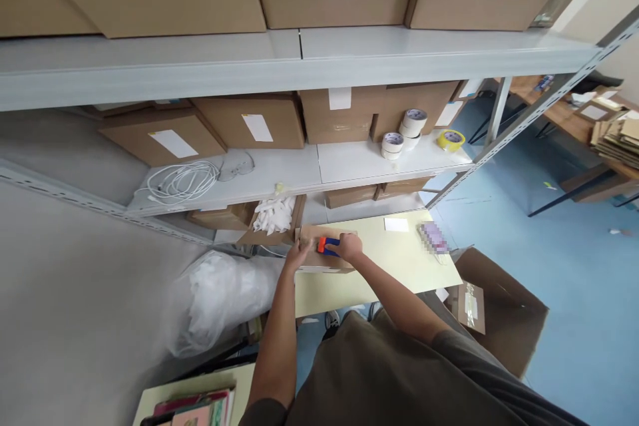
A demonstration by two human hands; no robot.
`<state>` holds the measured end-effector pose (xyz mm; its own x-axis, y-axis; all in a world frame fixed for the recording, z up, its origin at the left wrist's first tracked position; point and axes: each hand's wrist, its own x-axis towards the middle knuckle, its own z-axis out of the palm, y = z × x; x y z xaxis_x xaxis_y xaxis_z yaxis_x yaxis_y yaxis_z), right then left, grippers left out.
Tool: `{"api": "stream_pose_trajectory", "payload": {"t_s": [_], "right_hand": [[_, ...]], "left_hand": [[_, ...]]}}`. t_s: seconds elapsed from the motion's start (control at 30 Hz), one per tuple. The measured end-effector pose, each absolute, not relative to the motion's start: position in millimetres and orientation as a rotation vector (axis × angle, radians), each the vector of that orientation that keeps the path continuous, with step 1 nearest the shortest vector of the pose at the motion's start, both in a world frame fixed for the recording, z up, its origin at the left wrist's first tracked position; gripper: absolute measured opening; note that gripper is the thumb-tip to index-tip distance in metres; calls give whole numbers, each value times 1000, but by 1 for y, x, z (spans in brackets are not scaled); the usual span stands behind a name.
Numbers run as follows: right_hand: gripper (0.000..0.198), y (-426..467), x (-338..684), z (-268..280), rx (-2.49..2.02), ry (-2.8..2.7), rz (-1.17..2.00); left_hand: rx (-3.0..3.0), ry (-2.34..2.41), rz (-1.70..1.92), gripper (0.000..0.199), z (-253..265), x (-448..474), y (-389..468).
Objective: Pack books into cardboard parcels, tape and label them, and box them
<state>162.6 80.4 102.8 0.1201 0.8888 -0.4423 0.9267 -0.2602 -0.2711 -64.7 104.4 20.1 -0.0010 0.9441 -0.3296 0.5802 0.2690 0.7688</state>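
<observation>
My right grip (350, 247) is clamped on a blue-and-orange tool (327, 245) (tape dispenser, I reckon) over the brown box (319, 261) by the tabletop's (399, 259) left edge; my left grip (298, 255) is at the box's left end, can't tell if it's pinching or just resting. I'd brace the box with the left, keep the tool square and pull steadily, fingers clear of the orange end. Count: one box, one tool, one white card (396, 224) near the far edge, one purple item (434, 238) by the right edge.
</observation>
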Motion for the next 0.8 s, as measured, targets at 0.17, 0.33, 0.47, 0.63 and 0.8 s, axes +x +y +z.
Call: {"api": "stream_pose_trajectory", "payload": {"t_s": [0.17, 0.33, 0.47, 0.63, 0.8], "right_hand": [[65, 77, 163, 92, 2226, 1842, -790], [66, 70, 201, 84, 2285, 1753, -771], [65, 61, 240, 84, 2345, 1700, -756], [60, 45, 286, 88, 2395, 1656, -746], [60, 38, 317, 85, 2391, 1656, -751]], "left_hand": [[1404, 1859, 390, 32, -15, -37, 80], [1384, 1875, 300, 40, -31, 10, 76], [1393, 1830, 312, 45, -34, 54, 76], [1421, 1806, 221, 61, -36, 104, 66], [1423, 1826, 135, 62, -34, 136, 59]]}}
